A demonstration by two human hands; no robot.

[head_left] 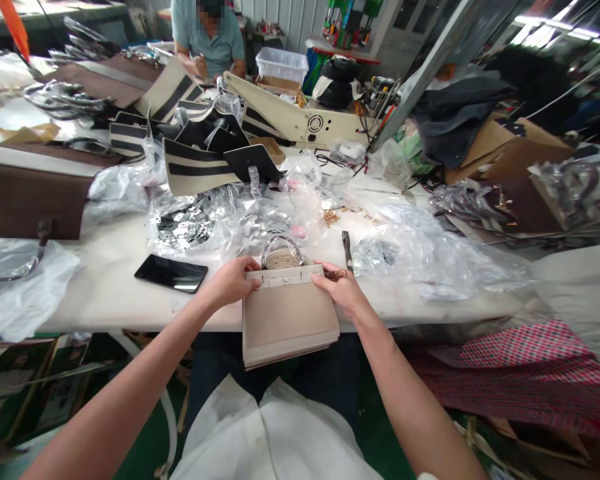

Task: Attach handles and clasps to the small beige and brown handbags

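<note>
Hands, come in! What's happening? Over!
Bare left hand, right hand: both gripping flat beige rectangular piece. Its near end overhangs white table. Crumpled clear plastic beyond.

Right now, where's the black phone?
In the head view, the black phone lies on the white table, just left of the left hand and nearer the wearer than the clear plastic bags.

The phone (171, 274) lay on the counter (110, 267), left of the panel (290, 320). The panel poked past the counter's near edge, between the left hand (234, 280) and the right hand (343, 287). Plastic wrap (420, 257) lay to the right. Behind the phone were flaps (197, 167), and farther back, a tub (281, 67).
</note>
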